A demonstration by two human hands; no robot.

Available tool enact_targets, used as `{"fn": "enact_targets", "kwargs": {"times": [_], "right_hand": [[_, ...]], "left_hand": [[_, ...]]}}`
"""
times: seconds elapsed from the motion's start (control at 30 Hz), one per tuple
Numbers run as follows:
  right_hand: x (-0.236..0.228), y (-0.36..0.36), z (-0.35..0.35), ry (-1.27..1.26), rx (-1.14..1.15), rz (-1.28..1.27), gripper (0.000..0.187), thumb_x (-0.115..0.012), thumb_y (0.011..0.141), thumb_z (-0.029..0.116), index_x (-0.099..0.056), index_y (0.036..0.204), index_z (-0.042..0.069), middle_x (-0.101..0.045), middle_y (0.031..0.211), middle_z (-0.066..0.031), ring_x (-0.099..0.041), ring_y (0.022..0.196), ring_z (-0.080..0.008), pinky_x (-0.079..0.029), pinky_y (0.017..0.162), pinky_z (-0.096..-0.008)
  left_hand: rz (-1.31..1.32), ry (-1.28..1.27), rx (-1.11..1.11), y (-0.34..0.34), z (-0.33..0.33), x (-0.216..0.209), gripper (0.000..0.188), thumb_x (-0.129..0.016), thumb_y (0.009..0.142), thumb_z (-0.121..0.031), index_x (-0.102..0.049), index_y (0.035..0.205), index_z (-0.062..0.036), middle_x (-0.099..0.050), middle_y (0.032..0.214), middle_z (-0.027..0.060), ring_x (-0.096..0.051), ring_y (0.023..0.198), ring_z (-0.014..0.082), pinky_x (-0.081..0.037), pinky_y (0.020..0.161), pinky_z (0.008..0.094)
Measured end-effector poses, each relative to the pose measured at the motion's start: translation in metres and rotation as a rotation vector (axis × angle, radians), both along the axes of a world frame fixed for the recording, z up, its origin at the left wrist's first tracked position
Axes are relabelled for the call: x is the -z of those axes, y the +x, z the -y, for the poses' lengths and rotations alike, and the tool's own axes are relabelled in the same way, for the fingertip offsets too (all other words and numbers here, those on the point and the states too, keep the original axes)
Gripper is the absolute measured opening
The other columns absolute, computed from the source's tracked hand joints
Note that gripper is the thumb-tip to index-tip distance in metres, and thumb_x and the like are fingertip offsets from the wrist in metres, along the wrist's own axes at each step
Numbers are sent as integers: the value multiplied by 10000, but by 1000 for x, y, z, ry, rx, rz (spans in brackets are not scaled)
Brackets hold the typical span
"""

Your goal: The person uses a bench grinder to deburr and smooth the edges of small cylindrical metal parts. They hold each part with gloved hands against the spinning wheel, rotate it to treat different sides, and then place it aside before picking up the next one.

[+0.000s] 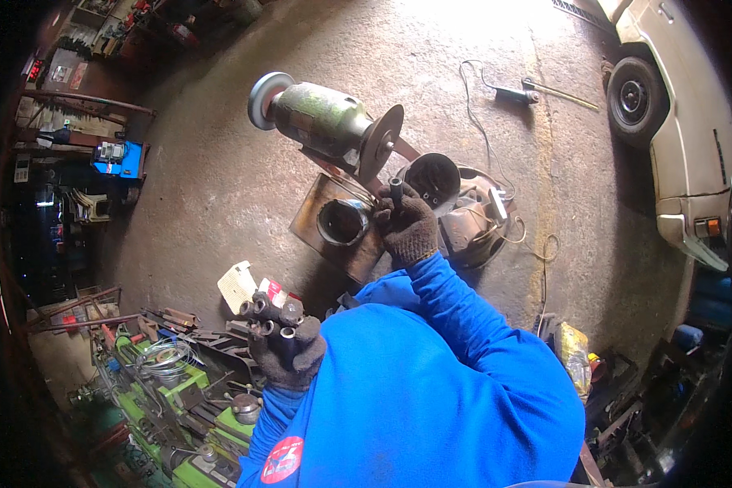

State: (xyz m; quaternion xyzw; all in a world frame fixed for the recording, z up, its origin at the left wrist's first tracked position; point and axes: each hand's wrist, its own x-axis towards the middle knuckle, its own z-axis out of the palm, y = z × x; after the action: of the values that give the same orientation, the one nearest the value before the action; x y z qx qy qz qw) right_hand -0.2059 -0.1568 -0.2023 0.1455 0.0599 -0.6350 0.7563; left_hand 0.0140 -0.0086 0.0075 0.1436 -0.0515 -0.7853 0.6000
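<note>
My right hand [409, 228], in a dark knitted glove, is closed around a short metal tube [395, 189] with its open end up. Just beyond it is the flat disc [384, 142] of a green bench grinder [321, 122]; whether tube and disc touch, I cannot tell. Lower left, my left hand [289, 358], gloved too, holds several similar short tubes [287, 333] bunched together, their hollow ends showing. A round open tin [343, 221] stands near my right hand, by the grinder's stand [313, 215]. A larger round container [433, 180] lies to its right.
A grinding wheel [268, 101] sits on the grinder's far-left end. A corded power tool [516, 96] lies on the floor beside a long rod [573, 96]. A pale vehicle [683, 106] stands at right. Green machinery [195, 398] and scrap metal are at lower left.
</note>
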Motion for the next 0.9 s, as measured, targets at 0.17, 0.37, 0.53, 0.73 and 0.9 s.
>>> {"fn": "enact_targets", "kwargs": {"times": [0.17, 0.37, 0.53, 0.73, 0.9], "right_hand": [[7, 0, -5, -145, 58, -403, 326, -675, 1007, 75, -690, 1319, -19, -714, 1362, -152, -717, 1177, -232, -607, 962, -367], [21, -3, -3, -137, 17, -1293, 242, -762, 955, 126, -772, 1155, -9, -731, 1350, -146, -714, 1242, -230, -589, 1016, -351], [5, 1, -2, -89, 23, -942, 340, -683, 995, 130, -709, 1313, 11, -750, 1287, -137, -723, 1169, -231, -611, 959, -352], [10, 3, 10, 111, -58, -98, 468, -579, 1032, 88, -569, 1496, 29, -719, 1232, -153, -693, 992, -203, -620, 840, -333], [5, 21, 27, 247, -60, -161, 315, -596, 1021, 65, -644, 1323, -10, -695, 1087, -139, -684, 920, -225, -612, 753, -333]], "left_hand": [[31, 17, -5, 6, -7, 6, 416, -687, 1092, -445, -664, 1502, -382, -665, 1365, 73, -607, 1052, 241, -545, 567, 280], [41, 15, 18, 3, -5, -3, 412, -655, 1106, -452, -653, 1512, -379, -645, 1351, 70, -611, 1047, 233, -548, 579, 279], [27, -12, -5, 2, -3, -3, 330, -581, 1141, -382, -691, 1448, -331, -625, 1388, 123, -646, 1118, 253, -594, 655, 298], [75, 33, 1, 11, -3, -1, 436, -716, 1074, -441, -672, 1502, -370, -630, 1343, 84, -598, 1041, 235, -531, 551, 273], [65, 32, 7, 6, 2, -8, 447, -732, 1063, -442, -677, 1497, -355, -657, 1327, 86, -609, 1038, 228, -523, 541, 259]]}}
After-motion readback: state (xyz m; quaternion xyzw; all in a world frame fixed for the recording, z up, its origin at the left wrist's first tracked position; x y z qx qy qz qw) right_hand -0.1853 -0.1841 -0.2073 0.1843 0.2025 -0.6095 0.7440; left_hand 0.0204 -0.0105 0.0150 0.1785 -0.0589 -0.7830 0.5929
